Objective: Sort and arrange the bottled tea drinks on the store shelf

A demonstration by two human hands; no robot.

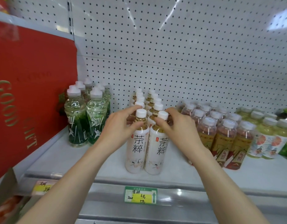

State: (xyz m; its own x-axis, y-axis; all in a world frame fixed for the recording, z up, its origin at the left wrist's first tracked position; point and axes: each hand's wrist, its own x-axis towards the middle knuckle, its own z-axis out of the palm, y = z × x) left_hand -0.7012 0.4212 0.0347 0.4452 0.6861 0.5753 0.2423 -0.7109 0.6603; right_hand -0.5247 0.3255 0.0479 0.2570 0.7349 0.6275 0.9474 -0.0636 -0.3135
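Two rows of white-labelled tea bottles with white caps stand in the middle of the shelf (107,160). My left hand (118,126) grips the neck of the front left bottle (136,151). The neck of the front right bottle (157,152) is gripped by my right hand (175,126). Both front bottles stand upright side by side, labels facing me. More bottles of the same tea (153,101) line up behind them toward the pegboard.
Green clear bottles (86,117) stand to the left, beside a red gift box (26,94). Amber tea bottles with yellow-red labels (220,133) fill the right, then pale green ones (268,136). A price tag (140,194) hangs on the shelf's front rail.
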